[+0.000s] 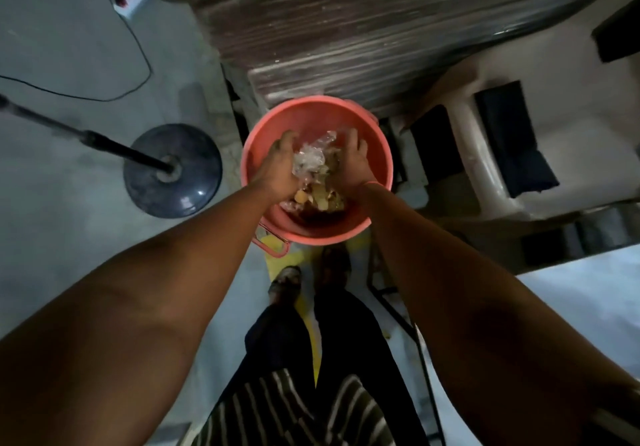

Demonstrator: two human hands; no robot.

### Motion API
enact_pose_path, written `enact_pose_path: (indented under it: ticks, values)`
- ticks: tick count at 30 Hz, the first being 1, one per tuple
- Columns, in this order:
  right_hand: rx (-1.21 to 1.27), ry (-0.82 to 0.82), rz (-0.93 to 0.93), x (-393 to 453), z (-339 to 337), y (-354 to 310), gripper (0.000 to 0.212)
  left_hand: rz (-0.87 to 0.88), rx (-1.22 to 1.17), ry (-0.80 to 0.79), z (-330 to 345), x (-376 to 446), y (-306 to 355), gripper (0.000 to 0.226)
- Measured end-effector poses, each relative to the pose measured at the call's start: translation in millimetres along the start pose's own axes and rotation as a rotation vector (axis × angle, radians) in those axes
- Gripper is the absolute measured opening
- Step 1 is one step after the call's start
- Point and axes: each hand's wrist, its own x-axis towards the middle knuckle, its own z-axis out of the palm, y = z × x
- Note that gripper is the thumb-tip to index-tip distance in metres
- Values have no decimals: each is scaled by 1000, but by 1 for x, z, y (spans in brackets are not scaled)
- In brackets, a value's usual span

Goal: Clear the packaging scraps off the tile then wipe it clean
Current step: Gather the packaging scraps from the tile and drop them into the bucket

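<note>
Both my hands sit over the pink bucket (317, 113) at frame centre, the left hand (277, 165) and right hand (355, 165) cupped round the wad of clear packaging scraps (313, 161) pressed between them. The wad lies directly between my palms, equally near each, above the bucket's mouth; I judge letting go drops it straight in.
</note>
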Motion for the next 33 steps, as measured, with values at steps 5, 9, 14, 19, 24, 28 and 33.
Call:
enact_pose_path:
  ticks: [5,9,14,19,24,28,33]
  values:
    - [-40,-12,0,25,20,27,130,-95,8,27,20,17,-26,101]
    - [-188,-68,-75,23,31,32,129,-72,86,9,26,11,-30,116]
    - [-426,65,-228,-10,24,6,101,128,222,145,10,-13,-14,112]
    - [-359,242,-174,-64,-5,-23,89,277,240,197,-32,-47,32,96]
    - [-270,411,-158,-138,-44,-41,91,436,354,220,-74,-89,95,97]
    - [-234,532,-74,-209,-74,-46,81,575,388,167,-90,-131,148,95]
    - [-239,669,46,-296,-94,-22,89,742,401,148,-79,-176,205,97]
